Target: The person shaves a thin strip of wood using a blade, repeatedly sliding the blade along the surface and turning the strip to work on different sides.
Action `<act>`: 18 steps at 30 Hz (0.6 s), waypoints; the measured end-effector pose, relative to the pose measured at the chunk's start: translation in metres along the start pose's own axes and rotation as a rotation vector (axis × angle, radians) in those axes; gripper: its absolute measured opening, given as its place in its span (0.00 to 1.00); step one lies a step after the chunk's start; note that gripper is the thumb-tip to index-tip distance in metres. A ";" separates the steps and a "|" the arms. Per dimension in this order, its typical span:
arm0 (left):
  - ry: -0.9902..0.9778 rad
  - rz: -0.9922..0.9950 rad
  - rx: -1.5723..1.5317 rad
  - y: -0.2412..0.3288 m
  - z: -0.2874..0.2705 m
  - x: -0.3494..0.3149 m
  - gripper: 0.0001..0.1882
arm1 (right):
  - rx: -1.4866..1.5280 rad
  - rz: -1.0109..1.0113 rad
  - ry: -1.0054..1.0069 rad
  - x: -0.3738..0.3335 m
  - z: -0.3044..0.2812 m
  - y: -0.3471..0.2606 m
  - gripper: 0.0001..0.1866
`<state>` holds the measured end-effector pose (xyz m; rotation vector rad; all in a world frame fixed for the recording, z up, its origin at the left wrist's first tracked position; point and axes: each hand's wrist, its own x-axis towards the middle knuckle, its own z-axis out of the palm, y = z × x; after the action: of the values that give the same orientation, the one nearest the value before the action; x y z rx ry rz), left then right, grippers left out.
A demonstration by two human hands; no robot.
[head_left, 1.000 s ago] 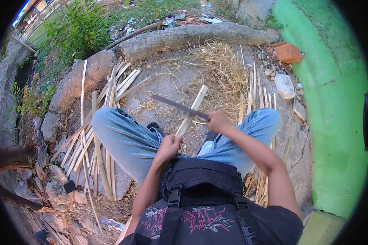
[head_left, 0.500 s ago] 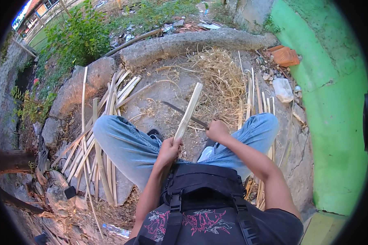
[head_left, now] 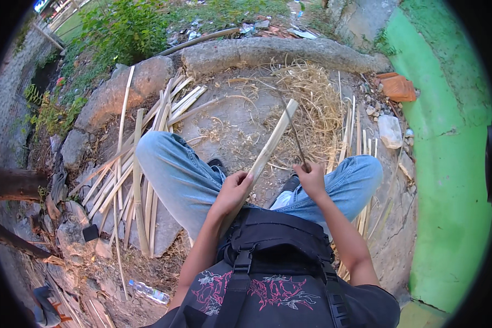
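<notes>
My left hand [head_left: 235, 192] is closed round the near end of a pale, split bamboo slat [head_left: 274, 136], which slants away to the right between my knees. In my right hand [head_left: 312, 181] is a knife [head_left: 295, 131] with a long, thin dark blade. The blade points away from me and passes just right of the slat's far end; whether they touch I cannot tell. My fingers hide the knife's handle.
Pale strips [head_left: 117, 188] lie heaped by my left knee, and more strips [head_left: 351, 128] lie beyond my right knee. Curly shavings [head_left: 311, 98] cover the ground ahead. A stone kerb [head_left: 279, 53] runs behind them. A green wall [head_left: 448, 180] stands at right; a plastic bottle [head_left: 149, 292] lies at lower left.
The knife has swung from lying across the slat, tip leftward, to pointing away from me beside the slat's far end. The slat leans further right. The whole view has shifted somewhat.
</notes>
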<state>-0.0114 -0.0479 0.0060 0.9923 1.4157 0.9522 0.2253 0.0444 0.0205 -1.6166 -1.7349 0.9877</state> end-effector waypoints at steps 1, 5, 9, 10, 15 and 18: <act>-0.002 -0.027 0.019 0.012 -0.002 -0.007 0.21 | 0.008 -0.005 -0.048 -0.008 -0.001 -0.006 0.17; 0.112 0.062 0.261 0.025 -0.009 -0.043 0.17 | -0.043 -0.058 -0.147 -0.026 0.005 -0.002 0.16; 0.100 0.231 0.676 0.018 -0.004 -0.051 0.15 | -0.225 -0.139 -0.213 -0.032 0.002 -0.017 0.16; 0.144 0.222 0.664 0.020 0.003 -0.049 0.15 | -0.224 -0.143 -0.208 -0.033 0.002 -0.017 0.16; 0.138 0.053 0.491 0.024 0.012 -0.030 0.16 | -0.397 -0.255 -0.249 -0.026 -0.003 -0.012 0.13; 0.073 0.073 0.341 0.014 0.019 -0.005 0.14 | -0.426 -0.139 -0.210 -0.006 0.008 0.011 0.11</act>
<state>0.0081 -0.0479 0.0193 1.2781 1.6479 0.8215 0.2259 0.0370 0.0070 -1.6562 -2.2904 0.7795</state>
